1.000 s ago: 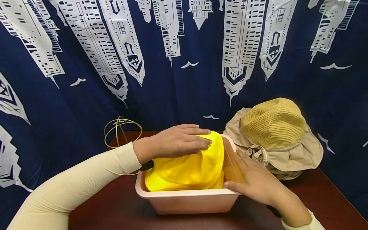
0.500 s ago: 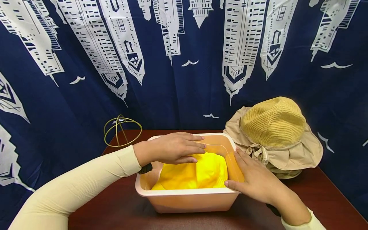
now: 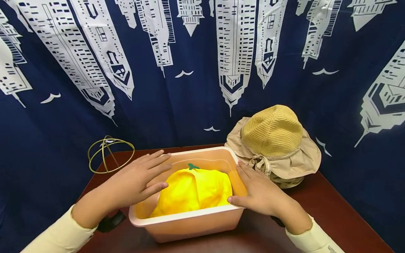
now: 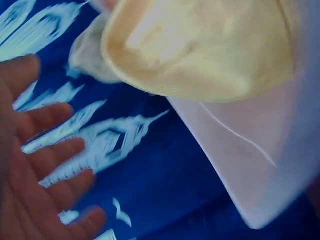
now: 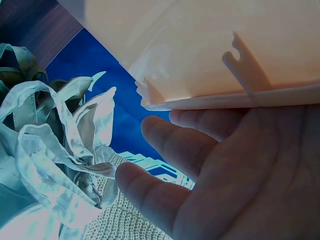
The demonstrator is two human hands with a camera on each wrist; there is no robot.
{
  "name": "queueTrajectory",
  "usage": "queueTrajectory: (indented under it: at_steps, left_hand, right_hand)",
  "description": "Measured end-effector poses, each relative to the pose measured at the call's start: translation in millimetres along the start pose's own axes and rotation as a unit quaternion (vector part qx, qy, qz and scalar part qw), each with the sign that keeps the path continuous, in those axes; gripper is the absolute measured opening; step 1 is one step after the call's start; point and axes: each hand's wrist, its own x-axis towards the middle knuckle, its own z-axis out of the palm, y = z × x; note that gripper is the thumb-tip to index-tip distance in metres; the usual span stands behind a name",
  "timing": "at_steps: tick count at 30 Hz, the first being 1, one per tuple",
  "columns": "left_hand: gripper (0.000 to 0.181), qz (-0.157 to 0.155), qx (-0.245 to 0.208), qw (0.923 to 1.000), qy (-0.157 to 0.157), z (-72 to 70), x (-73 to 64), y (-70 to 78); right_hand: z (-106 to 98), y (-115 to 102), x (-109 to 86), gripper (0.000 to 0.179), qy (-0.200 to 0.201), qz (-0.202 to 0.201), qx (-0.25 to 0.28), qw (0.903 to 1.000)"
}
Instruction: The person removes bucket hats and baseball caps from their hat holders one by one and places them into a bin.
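A yellow hat (image 3: 202, 189) lies crumpled inside a peach plastic basin (image 3: 196, 225), a small green sprout (image 3: 193, 166) showing at its top. My left hand (image 3: 142, 179) hovers over the basin's left side, fingers spread and holding nothing. The left wrist view shows that hand (image 4: 40, 170) apart from the pale-looking hat (image 4: 200, 55). At the basin's right rim rests my right hand (image 3: 264, 191), thumb on the front corner. In the right wrist view its fingers (image 5: 180, 145) extend loosely under the rim, not curled round it.
Right of the basin, a beige-brimmed hat (image 3: 273, 133) with a knitted crown and a bow sits on other hats (image 3: 289, 183). A gold wire stand (image 3: 103, 154) is at the back left of the dark red table (image 3: 335, 225). A blue printed curtain (image 3: 196, 112) hangs behind.
The yellow hat dropped lower into the basin. My left hand came off it and moved left, fingers spreading. My right hand stays at the rim; the head view turned slightly right.
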Motion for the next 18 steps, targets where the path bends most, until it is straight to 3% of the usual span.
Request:
queueTrajectory:
  at_steps: [2,5,9,15,18]
  left_hand:
    - [0.06,-0.063,-0.018,0.9977,0.017,8.0,-21.6,1.2]
    - [0.066,-0.152,-0.058,0.9856,0.047,26.4,-51.3,4.9]
    - [0.075,-0.225,-0.091,0.9675,0.07,52.5,-74.9,14.4]
    - [0.082,-0.262,-0.063,0.9596,0.079,80.8,-79.1,20.9]
    - [0.08,-0.257,-0.047,0.9602,0.099,87.1,-78.9,20.8]
  right_hand:
    - [0.2,0.1,-1.0,0.106,0.001,0.001,0.003,1.0]
    - [1.2,0.2,-1.1,0.105,0.001,0.0,0.004,1.0]
    - [2.8,0.1,1.0,0.105,0.003,-0.002,0.006,1.0]
    - [5.7,-0.2,1.4,0.104,0.011,0.004,0.024,0.9996]
    - [6.0,-0.4,0.2,0.103,0.014,0.005,0.029,0.9995]
